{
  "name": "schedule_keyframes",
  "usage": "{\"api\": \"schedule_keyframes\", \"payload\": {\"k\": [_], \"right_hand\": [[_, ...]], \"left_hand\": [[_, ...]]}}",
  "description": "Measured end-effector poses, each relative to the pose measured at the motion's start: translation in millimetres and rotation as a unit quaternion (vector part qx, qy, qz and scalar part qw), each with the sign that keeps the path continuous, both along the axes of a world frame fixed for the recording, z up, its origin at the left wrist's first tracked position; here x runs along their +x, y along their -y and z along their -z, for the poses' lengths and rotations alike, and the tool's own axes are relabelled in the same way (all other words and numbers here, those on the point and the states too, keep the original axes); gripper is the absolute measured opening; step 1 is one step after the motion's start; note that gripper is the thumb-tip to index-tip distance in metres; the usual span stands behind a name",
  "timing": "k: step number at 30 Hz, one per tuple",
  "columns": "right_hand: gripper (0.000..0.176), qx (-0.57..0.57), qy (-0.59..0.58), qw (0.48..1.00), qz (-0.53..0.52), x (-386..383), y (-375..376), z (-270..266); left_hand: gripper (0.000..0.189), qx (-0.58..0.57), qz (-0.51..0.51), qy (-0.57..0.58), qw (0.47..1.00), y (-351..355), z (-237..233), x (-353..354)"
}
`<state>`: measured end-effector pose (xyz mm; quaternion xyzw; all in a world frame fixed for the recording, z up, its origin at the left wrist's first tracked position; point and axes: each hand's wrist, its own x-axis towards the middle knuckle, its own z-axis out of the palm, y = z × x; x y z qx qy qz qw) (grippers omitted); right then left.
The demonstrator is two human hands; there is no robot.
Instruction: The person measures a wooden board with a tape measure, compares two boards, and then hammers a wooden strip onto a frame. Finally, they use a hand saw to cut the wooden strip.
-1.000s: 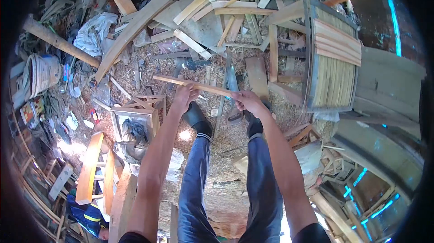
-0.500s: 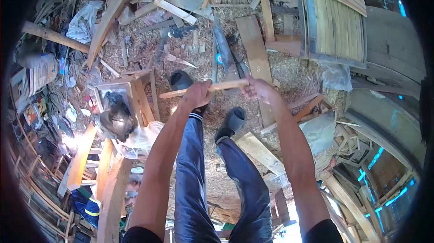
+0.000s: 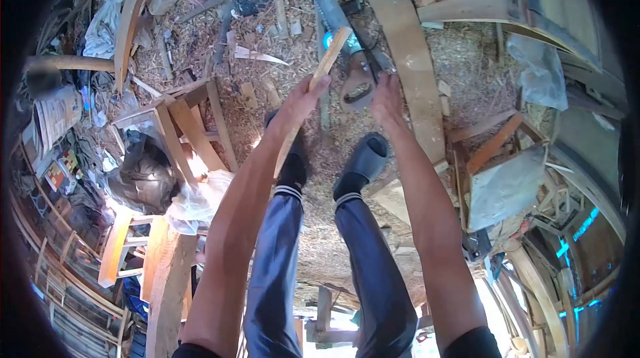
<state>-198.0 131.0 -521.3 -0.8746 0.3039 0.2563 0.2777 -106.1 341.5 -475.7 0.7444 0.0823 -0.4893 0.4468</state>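
Observation:
My left hand (image 3: 303,101) is closed around a narrow wooden strip (image 3: 331,58), which slants up and to the right past the fist. Its lower part runs behind my left forearm. Farther right, my right hand (image 3: 387,99) is low over the floor, its fingers closed at the near end of a dark, slim tool (image 3: 375,61) whose kind I cannot make out. Just left of those fingers lies a handsaw (image 3: 356,86), wooden handle toward me and grey blade pointing away. A small blue round object (image 3: 327,40) is by the blade.
A long brown board (image 3: 407,45) lies right of the saw. Wooden frames stand left (image 3: 163,118) and right (image 3: 503,181), the left one beside a dark bag (image 3: 143,171). My shoes (image 3: 363,158) are on shavings and scraps. Clear plastic (image 3: 540,78) hangs at right.
My right hand has let go of the wooden strip and moved down beside the saw. The strip, now in my left hand alone, has swung from nearly level to steep. The view has shifted closer to the floor.

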Motion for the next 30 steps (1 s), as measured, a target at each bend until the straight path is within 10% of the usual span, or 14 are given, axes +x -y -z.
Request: {"api": "schedule_keyframes", "payload": {"k": [6, 18, 24, 30], "right_hand": [[0.033, -0.193, 0.013, 0.981, -0.006, 3.4, -21.2, 6.0], [0.068, 0.169, -0.143, 0.970, 0.100, 48.6, -54.2, -33.0], [0.047, 0.377, -0.032, 0.900, 0.218, 86.0, -53.0, -28.9], [0.033, 0.154, 0.012, 0.978, 0.140, 104.8, -19.7, -57.9]], "left_hand": [[0.042, -0.117, -0.121, -0.222, 0.960, -15.6, -13.8, 18.6], [0.047, -0.206, -0.265, -0.291, 0.896, -38.8, -20.0, 33.9], [0.039, 0.039, -0.229, 0.006, 0.973, -34.3, 25.9, 16.6], [0.066, 0.257, -0.019, 0.213, 0.942, -26.8, 79.0, -12.6]]}}
